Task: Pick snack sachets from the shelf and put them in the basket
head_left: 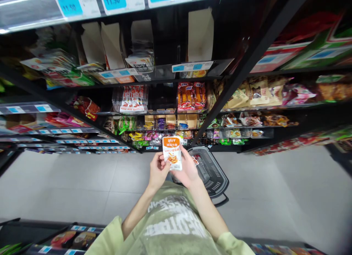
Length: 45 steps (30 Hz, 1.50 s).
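Note:
A small snack packet (172, 152), white with an orange top and a picture of food, is held up in front of my body, its printed face toward me. My left hand (159, 170) pinches its lower left edge, thumb on the front. Around its right side and back lies my right hand (188, 168), with the thumb along the right edge and most fingers hidden behind the packet. Just beyond my right hand, a grey shopping basket (217, 174) is on the floor, with a small reddish packet (195, 160) visible inside it.
Shelves of packaged snacks rise ahead, with red-and-white packets (132, 98) and orange-red packs (191, 96) on one level. A shelf edge with price labels (114, 0) juts out close overhead. Grey tiled floor (126, 174) lies below; another display (74, 240) stands behind me.

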Each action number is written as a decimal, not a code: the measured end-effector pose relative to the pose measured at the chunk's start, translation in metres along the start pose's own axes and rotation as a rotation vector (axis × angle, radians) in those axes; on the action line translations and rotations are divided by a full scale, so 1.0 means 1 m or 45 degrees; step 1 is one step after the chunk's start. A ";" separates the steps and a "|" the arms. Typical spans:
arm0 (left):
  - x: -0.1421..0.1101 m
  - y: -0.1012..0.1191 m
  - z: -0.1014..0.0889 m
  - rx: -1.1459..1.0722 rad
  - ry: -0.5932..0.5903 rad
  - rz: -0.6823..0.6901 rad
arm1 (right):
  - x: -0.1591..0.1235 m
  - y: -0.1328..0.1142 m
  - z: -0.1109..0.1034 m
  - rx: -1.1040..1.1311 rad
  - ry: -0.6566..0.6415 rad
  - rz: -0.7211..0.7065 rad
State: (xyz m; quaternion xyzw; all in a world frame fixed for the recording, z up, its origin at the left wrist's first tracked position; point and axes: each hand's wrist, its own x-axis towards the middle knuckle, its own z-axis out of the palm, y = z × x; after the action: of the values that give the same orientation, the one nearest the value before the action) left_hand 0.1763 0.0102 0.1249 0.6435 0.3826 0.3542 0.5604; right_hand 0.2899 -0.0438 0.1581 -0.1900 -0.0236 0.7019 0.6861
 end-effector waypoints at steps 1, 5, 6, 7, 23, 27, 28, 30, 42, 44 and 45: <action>0.000 0.000 0.000 -0.004 -0.001 -0.003 | 0.000 0.000 0.000 0.002 -0.005 0.002; 0.000 0.000 -0.001 -0.026 0.001 -0.019 | 0.000 0.000 0.002 0.010 -0.003 0.006; 0.000 0.000 -0.002 -0.035 0.003 -0.026 | 0.000 0.000 0.002 0.017 0.000 0.007; 0.000 0.000 -0.002 -0.043 0.003 -0.031 | 0.000 0.000 0.003 0.026 0.002 0.007; 0.000 -0.007 -0.006 -0.093 -0.032 -0.005 | 0.003 0.004 0.004 0.009 -0.013 0.001; 0.001 -0.006 -0.006 -0.064 -0.040 0.017 | 0.003 0.004 0.004 -0.018 -0.005 -0.012; 0.001 -0.006 -0.006 -0.058 -0.042 0.022 | 0.003 0.004 0.004 -0.018 -0.004 -0.014; 0.000 -0.005 -0.006 -0.050 -0.042 0.028 | 0.003 0.004 0.004 -0.011 -0.007 -0.012; -0.001 -0.007 -0.007 -0.076 -0.041 -0.010 | 0.003 0.005 0.001 0.041 -0.015 0.022; -0.001 -0.007 -0.007 -0.085 -0.041 -0.015 | 0.003 0.005 0.001 0.047 -0.018 0.025; -0.001 -0.007 -0.007 -0.089 -0.042 -0.014 | 0.003 0.005 0.001 0.045 -0.016 0.028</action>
State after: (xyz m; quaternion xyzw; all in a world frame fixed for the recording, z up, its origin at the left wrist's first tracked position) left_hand 0.1690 0.0131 0.1184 0.6271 0.3642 0.3535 0.5909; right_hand 0.2849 -0.0407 0.1569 -0.1738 -0.0136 0.7108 0.6815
